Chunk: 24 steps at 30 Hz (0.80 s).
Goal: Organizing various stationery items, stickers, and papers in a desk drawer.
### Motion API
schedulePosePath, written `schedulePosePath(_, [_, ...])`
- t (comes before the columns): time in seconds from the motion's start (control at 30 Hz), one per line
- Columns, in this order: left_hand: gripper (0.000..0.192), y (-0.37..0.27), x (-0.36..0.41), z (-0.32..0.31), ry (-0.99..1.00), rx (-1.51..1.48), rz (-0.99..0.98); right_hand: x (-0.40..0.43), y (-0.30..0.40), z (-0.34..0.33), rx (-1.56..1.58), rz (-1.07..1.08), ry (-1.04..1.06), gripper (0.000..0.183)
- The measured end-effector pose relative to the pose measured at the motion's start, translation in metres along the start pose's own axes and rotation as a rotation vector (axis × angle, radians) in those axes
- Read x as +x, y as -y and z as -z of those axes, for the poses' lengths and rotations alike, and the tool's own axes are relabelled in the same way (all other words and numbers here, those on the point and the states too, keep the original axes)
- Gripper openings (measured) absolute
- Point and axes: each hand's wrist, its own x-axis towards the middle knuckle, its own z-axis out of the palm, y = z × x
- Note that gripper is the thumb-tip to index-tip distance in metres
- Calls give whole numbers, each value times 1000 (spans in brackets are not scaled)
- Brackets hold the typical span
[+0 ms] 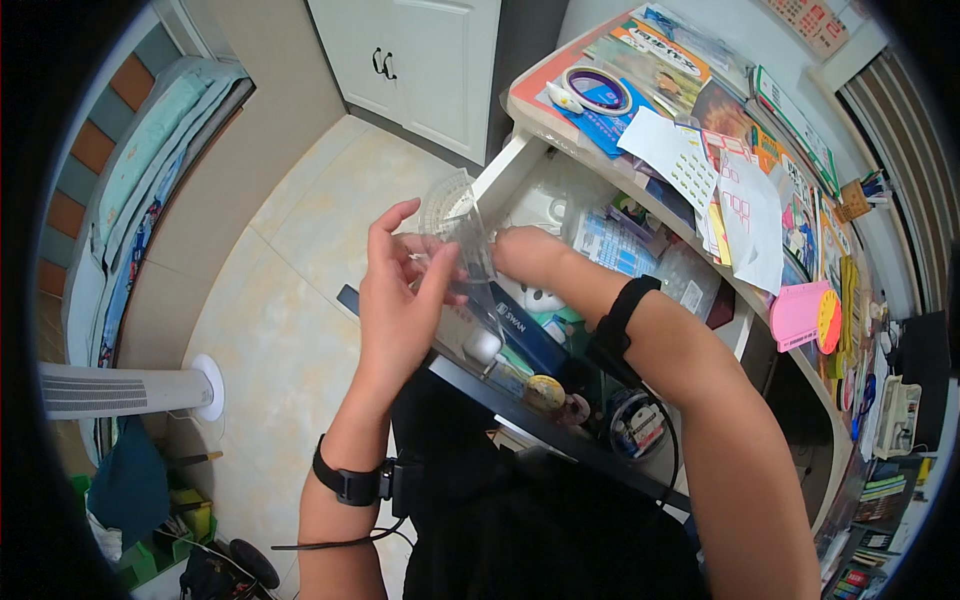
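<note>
My left hand (397,300) holds clear plastic drawing tools, among them a protractor (448,204), above the left end of an open drawer (514,172). My right hand (523,251) reaches down into this drawer, right beside the clear plastic. Its fingers are hidden, so I cannot tell whether they grip anything. Below both hands lies a dark blue box (517,326) marked SWAN. Near it are a white rounded object (481,345), a yellow round item (544,392) and a clear round tub (637,424). A blue-and-white patterned sheet (611,244) lies further back.
On the desk above the drawer are a tape roll (598,90), loose papers (667,154), books (660,52) and a pink plastic ruler (799,315). A tower fan (127,390) stands at left. A white cabinet (427,67) is beyond the drawer.
</note>
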Motion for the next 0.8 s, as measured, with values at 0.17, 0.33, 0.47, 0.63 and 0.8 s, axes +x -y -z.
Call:
schedulePosePath(0.17, [52,2,1,1,-1,2,-30,3,10,-7,-78,-131,-58,17])
schedulePosePath(0.33, [49,2,2,-2,-3,-24,-58,-16,4,9,142,-261,-258,23])
schedulePosePath(0.47, [43,5,1,1,0,-75,-44,-56,8,45,435,-484,-356,21])
schedulePosePath(0.63, [38,2,-2,9,66,-122,-54,-140,3,90,433,-339,-673,13])
schedulePosePath(0.8, [40,-11,-7,-11,205,-215,17,-189,32,114,943,-284,-866,15])
